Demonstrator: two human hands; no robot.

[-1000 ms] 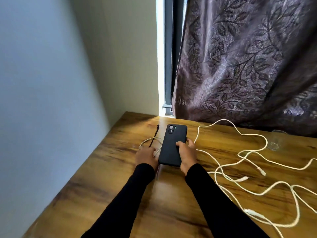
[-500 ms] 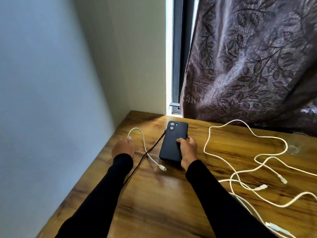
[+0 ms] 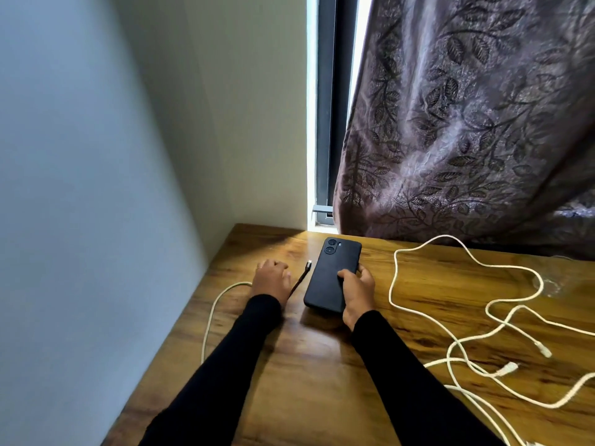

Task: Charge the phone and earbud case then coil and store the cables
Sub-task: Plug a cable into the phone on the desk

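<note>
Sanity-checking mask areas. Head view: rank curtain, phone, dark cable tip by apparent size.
1. curtain, by far the largest.
2. phone, face down on the table, held by the right hand.
3. dark cable tip, smallest, beside the left hand.
No close calls.

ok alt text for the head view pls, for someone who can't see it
A person in black sleeves holds a black phone face down on a wooden table with the right hand, while the left hand rests beside a dark cable whose plug lies free by the phone. White cables sprawl loose to the right, below a leaf-patterned curtain.
</note>
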